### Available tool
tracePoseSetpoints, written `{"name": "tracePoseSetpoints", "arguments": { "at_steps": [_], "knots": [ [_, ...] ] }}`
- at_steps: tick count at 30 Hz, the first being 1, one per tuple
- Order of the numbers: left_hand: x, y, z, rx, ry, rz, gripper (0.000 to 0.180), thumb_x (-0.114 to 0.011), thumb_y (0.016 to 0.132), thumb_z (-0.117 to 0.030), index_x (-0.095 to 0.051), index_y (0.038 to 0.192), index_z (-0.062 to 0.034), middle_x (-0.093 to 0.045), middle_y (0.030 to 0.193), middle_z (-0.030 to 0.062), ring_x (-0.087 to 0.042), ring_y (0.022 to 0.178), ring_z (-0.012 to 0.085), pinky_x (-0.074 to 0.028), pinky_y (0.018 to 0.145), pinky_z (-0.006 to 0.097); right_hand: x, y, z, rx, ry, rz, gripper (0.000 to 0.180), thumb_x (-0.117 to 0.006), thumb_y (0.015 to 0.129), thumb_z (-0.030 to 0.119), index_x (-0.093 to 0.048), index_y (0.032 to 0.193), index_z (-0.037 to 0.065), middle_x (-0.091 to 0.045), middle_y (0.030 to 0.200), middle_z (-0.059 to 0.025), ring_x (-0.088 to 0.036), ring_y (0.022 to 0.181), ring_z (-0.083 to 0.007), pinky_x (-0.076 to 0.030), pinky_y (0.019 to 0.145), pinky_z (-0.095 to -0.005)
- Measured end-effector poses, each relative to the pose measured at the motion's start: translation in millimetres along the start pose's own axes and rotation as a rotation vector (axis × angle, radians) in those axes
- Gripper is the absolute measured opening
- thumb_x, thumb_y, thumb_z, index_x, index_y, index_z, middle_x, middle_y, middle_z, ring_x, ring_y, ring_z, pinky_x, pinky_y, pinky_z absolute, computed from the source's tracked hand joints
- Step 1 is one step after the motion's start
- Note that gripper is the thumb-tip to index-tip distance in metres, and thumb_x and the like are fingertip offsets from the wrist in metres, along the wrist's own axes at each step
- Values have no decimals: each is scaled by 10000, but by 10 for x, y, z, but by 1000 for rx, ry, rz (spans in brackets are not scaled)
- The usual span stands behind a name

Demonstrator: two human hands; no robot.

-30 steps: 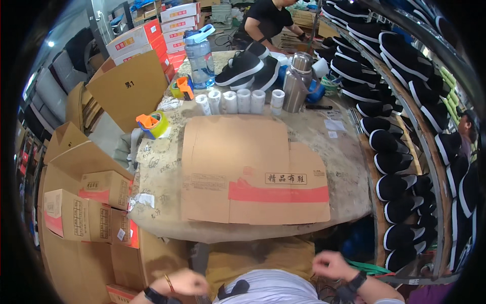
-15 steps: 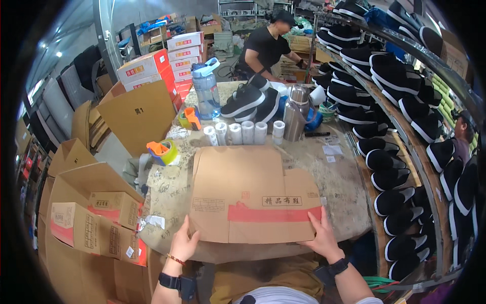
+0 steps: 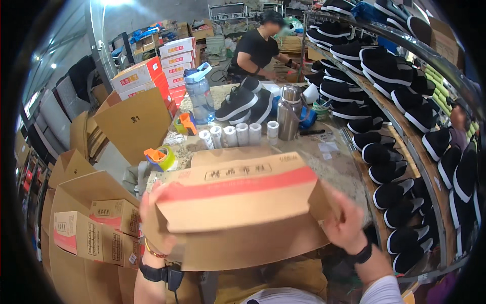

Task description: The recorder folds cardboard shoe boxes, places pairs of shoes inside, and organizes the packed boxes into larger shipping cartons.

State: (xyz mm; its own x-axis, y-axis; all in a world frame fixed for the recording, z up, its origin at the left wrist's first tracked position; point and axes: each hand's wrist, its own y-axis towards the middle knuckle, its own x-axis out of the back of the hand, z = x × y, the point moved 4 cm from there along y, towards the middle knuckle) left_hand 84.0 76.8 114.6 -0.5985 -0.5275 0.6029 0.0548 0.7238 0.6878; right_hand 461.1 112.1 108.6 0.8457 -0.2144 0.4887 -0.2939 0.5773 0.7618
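Note:
A brown cardboard box [image 3: 238, 210] with a red stripe stands partly opened out over the near part of the table, its near flap hanging toward me. My left hand [image 3: 154, 213] grips the box's left end; motion smears its fingers a little. At the right end my right hand [image 3: 345, 223] is closed on the cardboard, with some fingers hidden behind the panel. Beyond the box stand several white rolls [image 3: 242, 135] in a row.
On the worktable [image 3: 331, 177] are a blue water bottle [image 3: 201, 101], a steel flask [image 3: 289, 114], black shoes [image 3: 245, 104] and tape dispensers [image 3: 161, 158]. A shoe rack [image 3: 430, 167] lines the right; cartons [image 3: 96, 233] fill the left. A co-worker [image 3: 255, 53] stands beyond.
The flattened cardboard has been lifted off the table and spread into a box shape. Both hands have risen with it and now hold its two ends. The view has shifted slightly.

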Motion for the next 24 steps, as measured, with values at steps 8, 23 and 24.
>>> {"name": "tracePoseSetpoints", "arguments": {
  "at_steps": [8, 23, 24],
  "knots": [
    [-848, 252, 1106, 540, -1103, 122, 401, -521, 932, -157, -470, 1292, 11, -503, 1301, 89, -472, 1203, 181, -356, 1023, 315, -504, 794, 434, 199, -89, 133, 271, -610, 780, 87, -666, 1043, 62, -680, 915, -130, -637, 902, -282, -461, 887, -453],
    [-1026, 251, 600, 517, -526, 177, 966, -700, 576, 125, -289, 1429, -65, -437, 1323, 123, -476, 1173, 237, -439, 967, 334, -471, 582, -1148, -598, 175, -356, 424, -603, 841, 164, -510, 1239, 49, -562, 1116, -189, -573, 951, -362, -470, 830, -422],
    [-1016, 220, 685, 508, -601, 115, 911, -699, 598, 120, -332, 1412, -62, -439, 1320, 108, -474, 1170, 237, -443, 958, 335, -569, 480, -1101, -593, 183, -348, 424, -603, 841, 164, -510, 1239, 49, -562, 1116, -189, -573, 951, -362, -470, 830, -422]
  ]
}}
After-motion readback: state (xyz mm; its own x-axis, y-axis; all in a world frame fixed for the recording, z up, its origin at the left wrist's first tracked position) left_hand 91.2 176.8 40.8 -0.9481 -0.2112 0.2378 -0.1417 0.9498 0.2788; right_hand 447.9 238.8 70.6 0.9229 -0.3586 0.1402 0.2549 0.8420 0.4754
